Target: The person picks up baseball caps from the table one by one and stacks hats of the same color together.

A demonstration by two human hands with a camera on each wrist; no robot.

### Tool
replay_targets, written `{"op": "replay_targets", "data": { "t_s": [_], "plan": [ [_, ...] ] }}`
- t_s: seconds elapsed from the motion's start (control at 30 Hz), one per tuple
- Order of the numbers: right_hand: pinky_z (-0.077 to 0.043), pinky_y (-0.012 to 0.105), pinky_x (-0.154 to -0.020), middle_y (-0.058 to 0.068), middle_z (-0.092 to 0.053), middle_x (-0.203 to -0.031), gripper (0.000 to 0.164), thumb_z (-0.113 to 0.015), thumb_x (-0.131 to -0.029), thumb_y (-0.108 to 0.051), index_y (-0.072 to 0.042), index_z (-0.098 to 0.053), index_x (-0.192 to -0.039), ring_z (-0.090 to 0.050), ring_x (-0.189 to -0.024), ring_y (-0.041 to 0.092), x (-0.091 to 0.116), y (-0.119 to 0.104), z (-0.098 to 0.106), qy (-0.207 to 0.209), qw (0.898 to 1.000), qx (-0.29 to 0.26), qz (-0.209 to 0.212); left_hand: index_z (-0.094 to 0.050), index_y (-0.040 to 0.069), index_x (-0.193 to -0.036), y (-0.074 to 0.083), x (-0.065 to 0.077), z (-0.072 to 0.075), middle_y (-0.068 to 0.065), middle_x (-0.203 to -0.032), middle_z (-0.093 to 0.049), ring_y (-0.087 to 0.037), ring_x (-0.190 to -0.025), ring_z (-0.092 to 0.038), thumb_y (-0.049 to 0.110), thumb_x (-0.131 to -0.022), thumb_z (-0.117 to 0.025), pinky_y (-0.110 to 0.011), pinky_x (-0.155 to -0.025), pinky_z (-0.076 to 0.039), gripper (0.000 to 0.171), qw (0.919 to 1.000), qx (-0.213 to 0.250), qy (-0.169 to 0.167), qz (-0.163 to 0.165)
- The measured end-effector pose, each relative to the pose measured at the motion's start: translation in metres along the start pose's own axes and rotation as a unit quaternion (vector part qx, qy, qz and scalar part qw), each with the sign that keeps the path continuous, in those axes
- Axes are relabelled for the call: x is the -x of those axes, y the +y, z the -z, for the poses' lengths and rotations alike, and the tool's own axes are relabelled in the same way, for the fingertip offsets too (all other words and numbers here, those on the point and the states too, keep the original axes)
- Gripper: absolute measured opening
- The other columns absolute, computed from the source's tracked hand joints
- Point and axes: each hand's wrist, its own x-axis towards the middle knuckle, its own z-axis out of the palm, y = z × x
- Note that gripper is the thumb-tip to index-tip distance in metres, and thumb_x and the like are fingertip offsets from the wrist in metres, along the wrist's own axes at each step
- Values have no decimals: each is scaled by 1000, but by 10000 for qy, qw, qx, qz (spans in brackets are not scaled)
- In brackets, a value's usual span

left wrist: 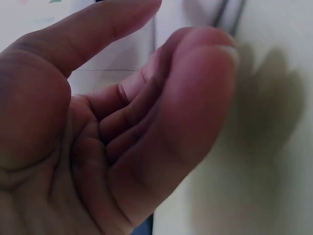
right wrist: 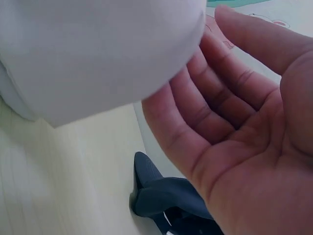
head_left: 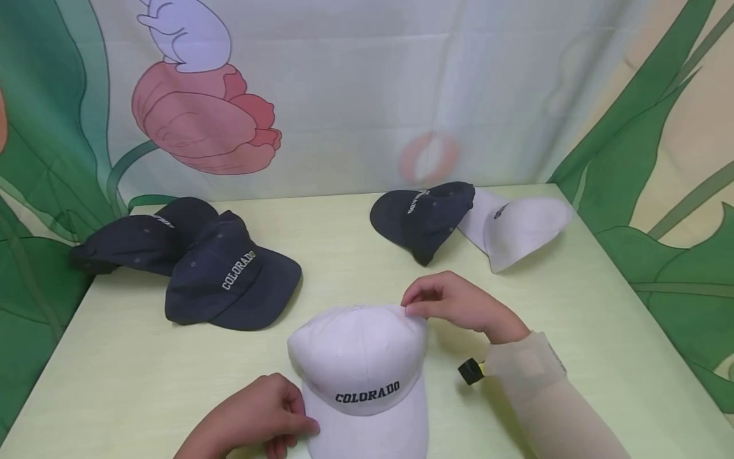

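A white cap (head_left: 358,357) with dark COLORADO lettering sits at the front middle of the table, its brim toward me and cut off by the lower frame edge. My left hand (head_left: 258,411) is at the left edge of the brim, thumb tip against it. In the left wrist view, its fingers curve loosely with a gap to the thumb and nothing between. My right hand (head_left: 459,303) is at the crown's back right. From the right wrist, the fingers (right wrist: 168,115) lie against the cap's edge while the thumb stands apart from it.
Two navy caps (head_left: 229,280) overlap at the table's left. At the back right, another navy cap (head_left: 421,217) touches a second white cap (head_left: 527,226). The pale table (head_left: 120,382) meets a printed curtain (head_left: 344,115) behind. A small black block (head_left: 471,371) sticks out from the right wrist.
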Motion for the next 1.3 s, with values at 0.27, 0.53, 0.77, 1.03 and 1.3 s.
{"op": "replay_targets", "data": {
  "t_s": [0.27,0.53,0.77,1.03,1.3],
  "plan": [
    [-55,39,-83,10,-69,-96,33,-71,-82,-35,-8,-69,-101,-66,-86,26,9,3,10,428,9987,-187,-181,-66,14,-83,13,0,10,-1,-64,-64,-14,-55,-58,42,-84,-66,-30,-54,-48,28,9976,-181,-273,-611],
    [-54,38,-86,11,-68,-99,29,-72,-81,-32,-10,-69,-101,-67,-89,25,21,2,23,1087,9933,-273,-297,-67,20,-95,28,5,15,5,-82,-69,-6,-72,-61,44,-88,-61,-29,-66,-51,26,9910,-385,-575,-1148],
    [-54,35,-87,15,-66,-104,33,-71,-83,-28,-4,-67,-105,-68,-88,24,30,4,33,1730,9829,-585,-217,-67,21,-102,47,9,20,12,-93,-67,-2,-82,-61,45,-89,-59,-29,-74,-53,29,9763,-690,-580,-1967],
    [-55,33,-87,16,-64,-107,38,-70,-84,-25,1,-64,-110,-66,-94,24,35,8,41,2389,9666,-903,-209,-64,10,-114,63,0,22,-9,-98,-71,-12,-81,-67,35,-91,-60,-32,-76,-56,34,9726,334,-1041,-2052],
    [-55,29,-86,10,-63,-107,41,-67,-87,-26,2,-61,-116,-66,-97,22,43,15,51,3037,9467,-1045,-263,-58,5,-121,80,-9,25,-19,-98,-68,-18,-68,-67,21,-93,-59,-36,-68,-57,33,9553,678,-686,-2794]
  ]
}}
